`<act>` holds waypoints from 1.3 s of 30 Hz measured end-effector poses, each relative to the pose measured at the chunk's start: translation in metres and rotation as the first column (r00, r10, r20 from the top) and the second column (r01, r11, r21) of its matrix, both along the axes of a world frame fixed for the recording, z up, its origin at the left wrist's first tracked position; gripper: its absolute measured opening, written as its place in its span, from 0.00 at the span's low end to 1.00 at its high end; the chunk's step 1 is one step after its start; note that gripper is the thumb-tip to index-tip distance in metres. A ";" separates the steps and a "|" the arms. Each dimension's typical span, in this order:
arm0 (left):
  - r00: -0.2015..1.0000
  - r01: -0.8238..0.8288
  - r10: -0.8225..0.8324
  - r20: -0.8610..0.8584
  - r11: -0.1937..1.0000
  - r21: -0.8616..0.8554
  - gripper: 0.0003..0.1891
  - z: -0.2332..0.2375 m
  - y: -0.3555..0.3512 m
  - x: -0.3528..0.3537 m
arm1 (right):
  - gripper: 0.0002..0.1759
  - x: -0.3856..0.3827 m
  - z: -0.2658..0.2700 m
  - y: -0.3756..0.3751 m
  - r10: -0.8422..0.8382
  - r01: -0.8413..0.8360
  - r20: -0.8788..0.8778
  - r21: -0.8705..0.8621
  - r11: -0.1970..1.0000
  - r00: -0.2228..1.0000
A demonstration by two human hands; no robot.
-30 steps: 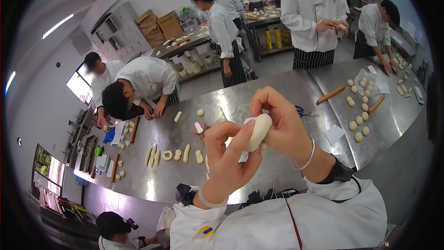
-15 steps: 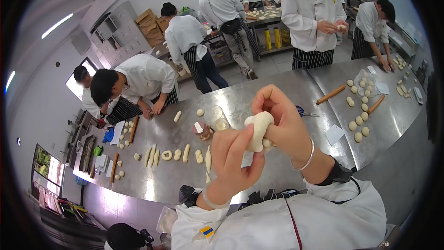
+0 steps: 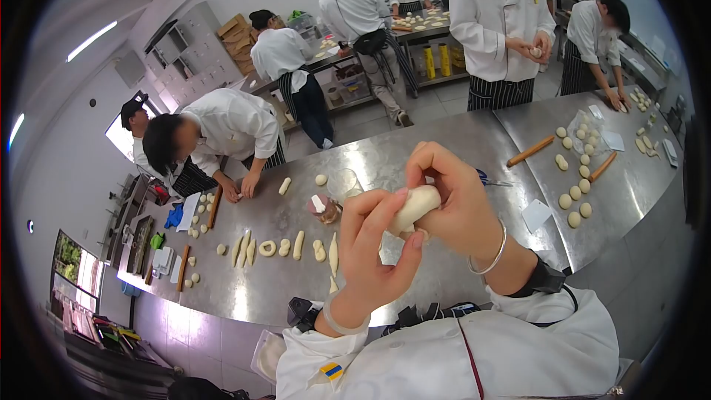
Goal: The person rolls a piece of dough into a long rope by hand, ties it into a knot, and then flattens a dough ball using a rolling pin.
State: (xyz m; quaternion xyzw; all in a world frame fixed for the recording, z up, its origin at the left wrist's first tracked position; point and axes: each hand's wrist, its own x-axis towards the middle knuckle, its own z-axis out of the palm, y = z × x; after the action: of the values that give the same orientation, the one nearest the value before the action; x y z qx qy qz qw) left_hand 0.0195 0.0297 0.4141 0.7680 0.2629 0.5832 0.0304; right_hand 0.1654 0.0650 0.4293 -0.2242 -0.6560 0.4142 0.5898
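Note:
A pale piece of dough (image 3: 417, 206) is held up above the steel table (image 3: 444, 289), pinched between both of my hands. My left hand (image 3: 374, 244) grips its left end with thumb and fingers. Around the right end curl the fingers of my right hand (image 3: 455, 204), which hide part of it. Shaped dough pieces lie on the table to the left of my hands, among them a dough ring (image 3: 266, 249), a twisted piece (image 3: 319, 251) and a long thin strip (image 3: 333, 253). Behind my left hand stand a jar (image 3: 323, 208) and a clear container (image 3: 346, 184).
Scissors (image 3: 495, 180) and a white card (image 3: 535, 215) lie right of my hands. Beyond are rolling pins (image 3: 530, 151) and several dough balls (image 3: 574, 218). A person bends over the table's left side (image 3: 229, 130); another stands opposite (image 3: 496, 22), holding dough.
The dough between my hands has turned and now looks longer and more rolled, and my left fingers have shifted along it. Across the room, a person has leaned further left.

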 end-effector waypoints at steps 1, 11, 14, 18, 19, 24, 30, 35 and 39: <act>0.998 0.021 -0.020 0.063 1.000 -0.019 0.20 -0.001 0.004 -0.001 | 0.17 0.002 0.002 0.000 0.067 -0.069 -0.028 -0.055 0.996 0.997; 0.860 0.272 -0.152 0.488 0.944 -0.184 0.15 -0.012 0.012 -0.008 | 0.23 0.003 0.003 0.000 0.435 -0.496 -0.303 -0.166 0.852 0.848; 0.820 0.246 -0.062 0.569 0.936 -0.252 0.15 -0.015 0.014 -0.011 | 0.20 -0.001 0.000 -0.005 0.372 -0.429 -0.302 -0.148 0.891 0.878; 0.803 0.160 -0.008 0.596 0.966 -0.202 0.15 -0.016 0.017 -0.009 | 0.18 -0.006 -0.011 -0.001 -0.130 0.122 0.041 0.151 0.981 0.991; 0.800 0.157 0.008 0.600 0.962 -0.223 0.15 -0.015 0.016 -0.008 | 0.20 -0.007 -0.009 -0.005 -0.072 0.066 0.076 0.070 0.995 0.995; 0.796 0.184 -0.003 0.605 0.954 -0.238 0.16 -0.020 0.018 -0.008 | 0.24 -0.016 -0.019 -0.005 -0.065 0.061 0.146 0.036 0.997 0.987; 0.726 0.314 -0.028 0.687 0.902 -0.295 0.23 -0.011 0.017 -0.012 | 0.17 -0.015 -0.019 0.000 0.095 -0.088 0.036 -0.164 0.983 0.995; 0.682 0.411 -0.024 0.731 0.839 -0.356 0.25 -0.015 0.023 -0.016 | 0.15 -0.020 -0.027 0.006 0.033 -0.036 -0.067 -0.046 0.998 0.997; 0.704 0.386 -0.002 0.710 0.840 -0.380 0.24 -0.012 0.023 -0.015 | 0.14 -0.020 -0.028 0.008 0.018 -0.020 -0.073 -0.027 0.999 0.997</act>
State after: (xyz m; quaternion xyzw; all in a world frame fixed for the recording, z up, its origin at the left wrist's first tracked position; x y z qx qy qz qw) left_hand 0.0050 0.0525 0.4019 0.4859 0.2894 0.7279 0.3877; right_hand 0.1449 0.0732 0.4017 -0.2108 -0.6303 0.4366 0.6064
